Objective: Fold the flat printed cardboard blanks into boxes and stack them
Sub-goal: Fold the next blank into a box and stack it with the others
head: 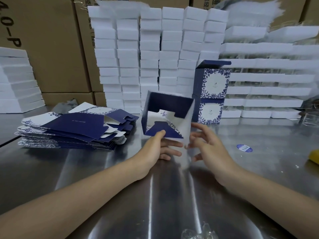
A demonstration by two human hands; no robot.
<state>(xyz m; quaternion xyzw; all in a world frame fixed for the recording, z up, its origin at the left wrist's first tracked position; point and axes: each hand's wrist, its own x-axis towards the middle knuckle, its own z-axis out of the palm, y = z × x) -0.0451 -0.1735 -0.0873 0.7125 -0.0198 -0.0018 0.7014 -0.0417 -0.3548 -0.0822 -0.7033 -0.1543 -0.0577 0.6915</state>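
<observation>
- Navy-and-white, the half-folded box (167, 116) is hanging tilted just above the counter (155, 195), dead centre; its open mouth is facing the camera, and one navy flap is lying across its lower edge.
- Down on that flap, the left hand (155, 147) is pinching hard, thumb on top, fingers (172, 144) curled underneath; so this hand is grasping the box.
- Over on the other side, the right hand (207, 142) is hovering just beside the box's white right wall, its fingers spread and released; motion blur is hiding whether the tips are touching the card.
- Left of the box, the flat blanks (74, 128) are lying in a fanned, uneven pile on the counter, well apart from both hands; navy panels and blue leaf print are showing.
- Behind and to the right, two finished boxes (212, 94) are standing one on top of the other, their leaf-framed white faces turned our way; the upper one's navy lid flap is standing open.
- Along the back, white foam blocks (150, 54) are rising in tall columns; brown cartons (51, 49) are standing behind them on the left; flat white trays (267, 80) are lying in layers on the right.
- Right of the right hand, a blue oval sticker (244, 148) is lying on the steel; something yellow (314, 156) is poking in at the right edge, too cropped to name; crumpled clear plastic (195, 233) is sitting at the bottom edge.
</observation>
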